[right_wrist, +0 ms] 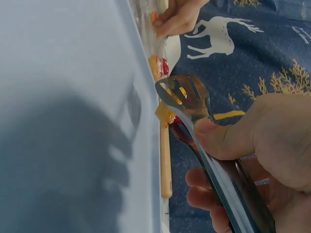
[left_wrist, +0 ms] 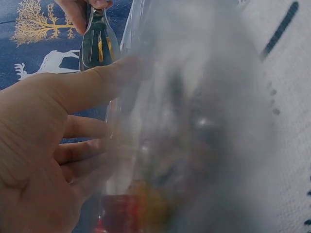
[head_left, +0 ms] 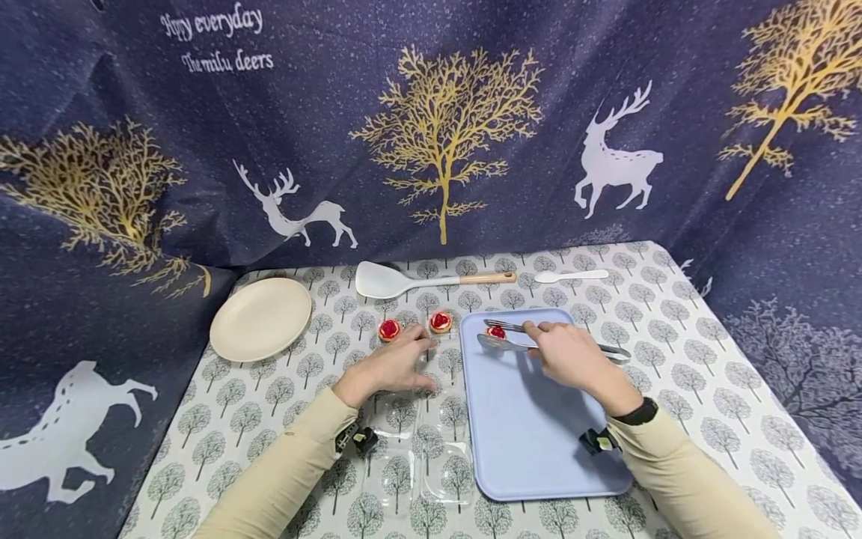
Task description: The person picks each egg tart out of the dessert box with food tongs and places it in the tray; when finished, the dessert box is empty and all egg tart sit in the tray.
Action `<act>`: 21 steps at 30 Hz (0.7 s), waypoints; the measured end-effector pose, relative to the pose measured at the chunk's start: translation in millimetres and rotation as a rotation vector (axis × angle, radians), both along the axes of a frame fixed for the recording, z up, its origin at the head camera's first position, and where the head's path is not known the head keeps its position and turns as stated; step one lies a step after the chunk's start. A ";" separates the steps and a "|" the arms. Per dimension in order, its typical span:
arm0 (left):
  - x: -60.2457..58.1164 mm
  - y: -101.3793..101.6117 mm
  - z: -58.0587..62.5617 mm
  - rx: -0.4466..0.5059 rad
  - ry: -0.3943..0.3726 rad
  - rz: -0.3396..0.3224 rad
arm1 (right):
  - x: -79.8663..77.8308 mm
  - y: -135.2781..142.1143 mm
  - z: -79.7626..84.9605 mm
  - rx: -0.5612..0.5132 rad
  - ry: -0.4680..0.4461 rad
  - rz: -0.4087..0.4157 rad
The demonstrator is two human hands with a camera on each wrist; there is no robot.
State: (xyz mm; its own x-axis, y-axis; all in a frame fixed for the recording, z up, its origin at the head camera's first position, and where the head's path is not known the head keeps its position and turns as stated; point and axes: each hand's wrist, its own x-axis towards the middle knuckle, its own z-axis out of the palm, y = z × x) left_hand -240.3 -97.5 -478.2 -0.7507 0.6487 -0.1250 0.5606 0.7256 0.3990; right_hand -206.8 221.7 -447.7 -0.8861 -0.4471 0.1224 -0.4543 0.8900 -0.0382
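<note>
My right hand (head_left: pixel 572 359) grips metal tongs (right_wrist: pixel 218 170), thumb on one arm and fingers curled round the other. Between the slotted tong ends sits a small tart with red topping (head_left: pixel 497 332), over the far-left part of the light blue tray (head_left: pixel 532 442). My left hand (head_left: pixel 397 363) lies across a clear plastic compartment box (head_left: pixel 444 479) left of the tray, thumb and fingers spread and touching it. Two more red-topped tarts, one left (head_left: pixel 388 330) and one right (head_left: pixel 441 322), sit at the box's far end, just past my left fingers.
A cream plate (head_left: pixel 261 318) stands at the far left of the table. Along the back lie a white turner with a wooden handle (head_left: pixel 431 281) and a small white spreader (head_left: pixel 572 275). A dark blue cloth with trees and deer (head_left: pixel 471 202) hangs behind the table.
</note>
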 end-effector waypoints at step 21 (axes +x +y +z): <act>1.4 0.0 0.4 -0.003 0.005 -0.002 | 2.9 19.3 -10.0 -0.044 -0.013 -0.040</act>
